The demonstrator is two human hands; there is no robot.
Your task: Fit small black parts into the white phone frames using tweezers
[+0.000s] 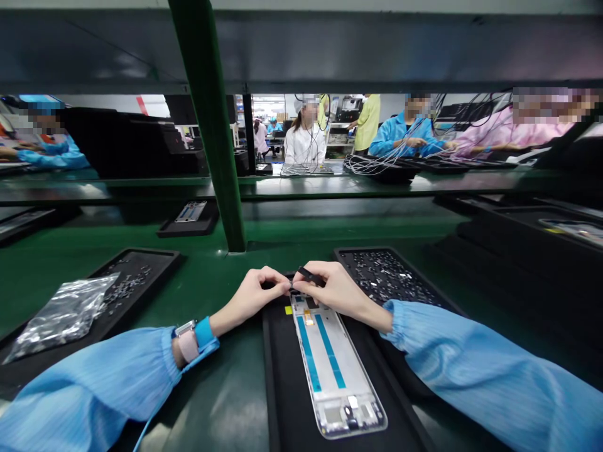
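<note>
A white phone frame (336,376) with two blue strips lies lengthwise on a black tray (282,389) right in front of me. My left hand (254,294) is closed in a pinch at the frame's far end, fingertips pressed on a tiny part I cannot make out. My right hand (330,289) meets it there, fingers wrapped round black tweezers (308,275) whose tip points at the same spot. Both arms wear light blue sleeves, and a wrist strap (191,339) circles my left wrist.
A black tray of small parts (391,276) sits to the right, another (127,279) to the left with a crumpled clear bag (66,314). A green post (217,125) rises ahead. Black trays (527,251) are stacked far right. Several people work across the green bench.
</note>
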